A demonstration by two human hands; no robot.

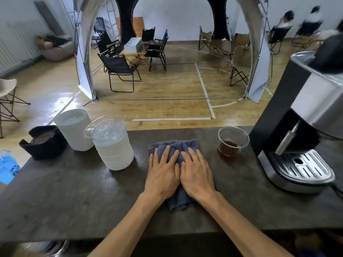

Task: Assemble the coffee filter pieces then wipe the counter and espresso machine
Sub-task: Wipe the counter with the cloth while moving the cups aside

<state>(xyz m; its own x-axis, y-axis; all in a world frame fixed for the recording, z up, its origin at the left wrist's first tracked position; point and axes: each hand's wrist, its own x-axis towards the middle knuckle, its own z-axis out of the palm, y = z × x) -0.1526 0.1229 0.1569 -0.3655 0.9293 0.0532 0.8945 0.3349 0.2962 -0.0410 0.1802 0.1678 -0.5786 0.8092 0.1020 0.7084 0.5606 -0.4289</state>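
Observation:
A blue-grey cloth lies flat on the dark counter, in the middle. My left hand and my right hand press down on it side by side, palms flat, fingers spread and pointing away from me. Most of the cloth is hidden under the hands; its far edge and near corner show. The espresso machine stands at the right, with a steel drip tray and a steam wand. No filter pieces are in view.
A clear cup of dark coffee sits just right of the cloth. Two stacks of white lids stand at the left, beside a black knock box. Beyond the counter lie a wooden floor, folding chairs and seated people.

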